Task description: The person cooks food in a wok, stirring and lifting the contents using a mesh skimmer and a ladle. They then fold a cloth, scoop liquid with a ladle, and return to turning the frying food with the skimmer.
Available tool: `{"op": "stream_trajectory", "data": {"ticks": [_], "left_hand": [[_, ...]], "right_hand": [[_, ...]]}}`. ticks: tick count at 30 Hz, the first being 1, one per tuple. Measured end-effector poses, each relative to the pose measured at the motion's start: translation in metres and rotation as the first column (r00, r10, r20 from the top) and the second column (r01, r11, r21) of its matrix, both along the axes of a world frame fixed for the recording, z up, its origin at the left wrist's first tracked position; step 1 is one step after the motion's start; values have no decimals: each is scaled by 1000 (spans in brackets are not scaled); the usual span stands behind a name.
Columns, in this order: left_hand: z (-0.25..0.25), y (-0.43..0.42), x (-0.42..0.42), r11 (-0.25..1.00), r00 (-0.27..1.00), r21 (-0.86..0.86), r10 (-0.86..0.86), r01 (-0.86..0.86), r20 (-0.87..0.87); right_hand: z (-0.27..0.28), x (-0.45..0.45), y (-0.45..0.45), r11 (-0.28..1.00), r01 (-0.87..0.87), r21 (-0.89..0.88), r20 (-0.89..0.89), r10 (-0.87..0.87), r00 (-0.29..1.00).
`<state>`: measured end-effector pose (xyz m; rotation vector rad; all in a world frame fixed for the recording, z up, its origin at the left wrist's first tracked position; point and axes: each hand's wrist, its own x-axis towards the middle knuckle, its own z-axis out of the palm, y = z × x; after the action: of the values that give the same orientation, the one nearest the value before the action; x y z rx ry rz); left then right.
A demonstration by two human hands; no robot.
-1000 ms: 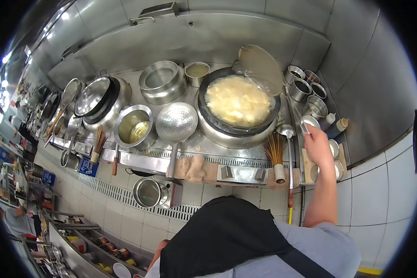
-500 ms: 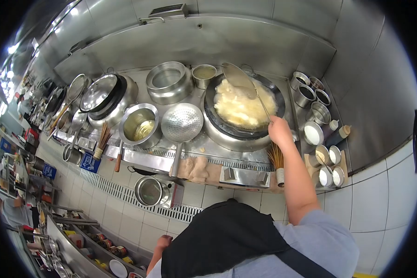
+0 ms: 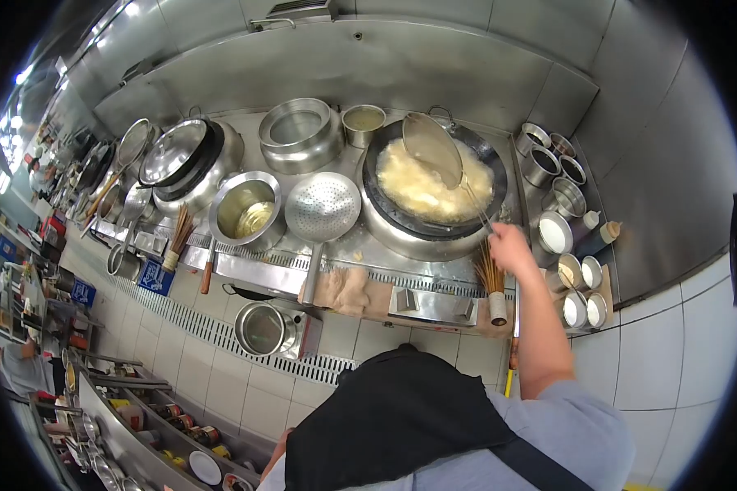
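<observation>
Nearest, the left hand point(image 3: 283, 443) is mostly hiding behind a black apron point(image 3: 393, 409), so whether it is open or closed one cannot tell. Ahead of it, a metal pot point(image 3: 282, 328) is standing lower than the table point(image 3: 348, 247). Just nearer than the right hand point(image 3: 511, 249), a bristle brush point(image 3: 490, 277) is resting at the table's front edge, while small cups point(image 3: 557, 282) are standing to that hand's right. The right hand is gripping the long handle of a round skimmer point(image 3: 432, 151), whose tilted head is hanging beyond the hand and to its left, over a wok point(image 3: 485, 149) full of pale, frothy food point(image 3: 446, 204). A white-filled bowl point(image 3: 542, 237) is sitting right of that hand, two squeeze bottles point(image 3: 606, 234) standing past it. Well to the same hand's left, a perforated ladle point(image 3: 323, 209) is lying on the table, with a deep pan point(image 3: 232, 204) standing farther left. Beyond both hands, a wide-rimmed pot point(image 3: 303, 155) and a small pot point(image 3: 363, 139) are standing near the steel back wall point(image 3: 434, 61).
</observation>
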<state>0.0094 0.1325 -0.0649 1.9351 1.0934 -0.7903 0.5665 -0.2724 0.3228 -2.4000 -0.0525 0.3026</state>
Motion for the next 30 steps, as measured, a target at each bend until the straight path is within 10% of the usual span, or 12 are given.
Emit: {"op": "stream_trajectory", "data": {"ticks": [8, 12, 15, 21, 25, 30], "left_hand": [[159, -28, 131, 970, 961, -13, 240, -241, 133], [142, -19, 126, 985, 977, -24, 172, -170, 126], [97, 3, 97, 807, 806, 268, -574, 527, 142], [-33, 35, 52, 975, 976, -50, -218, 217, -24], [73, 3, 102, 993, 994, 69, -103, 100, 39], [129, -27, 128, 962, 959, -49, 270, -267, 84]], "right_hand": [[-7, -36, -68, 996, -88, -12, 319, 87, 944], [55, -70, -73, 999, -41, -32, 310, 49, 949], [71, -78, -76, 994, -97, -57, 169, 105, 980], [-36, -24, -14, 970, -185, -156, 387, 232, 892], [-22, -33, 3, 962, -25, 274, -53, 41, 998], [12, -52, -14, 958, -12, 288, -171, 64, 983]]}}
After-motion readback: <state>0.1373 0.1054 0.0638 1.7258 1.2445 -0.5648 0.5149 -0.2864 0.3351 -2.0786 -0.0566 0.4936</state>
